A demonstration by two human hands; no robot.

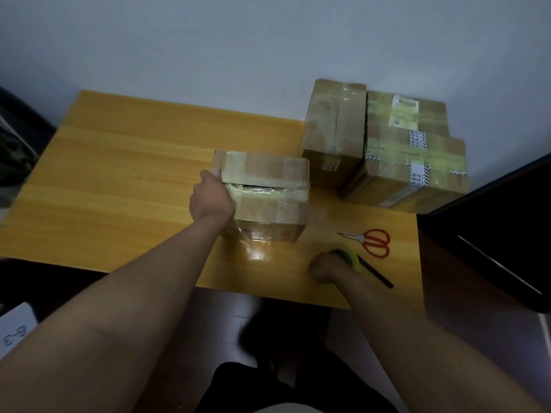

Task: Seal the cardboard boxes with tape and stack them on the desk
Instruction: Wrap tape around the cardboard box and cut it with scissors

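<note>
- While the right hand (323, 268) is curling its fingers around the tape roll (343, 255) at the near right of the desk (125, 174), a black pen (375, 272) is lying just right of the roll.
- Red-handled scissors (371, 241) are lying just beyond the pen.
- Farther in, the left hand (212, 198) is gripping the left edge of a taped cardboard box (265, 195) mid-desk.
- Two taller boxes (335, 132) and (414, 150) are standing side by side, touching, at the far right.

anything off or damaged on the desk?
Yes: the brown cardboard box under the left hand has a dark gap along its top seam, with wrinkled clear tape over it, so the flaps don't sit flush.
</note>
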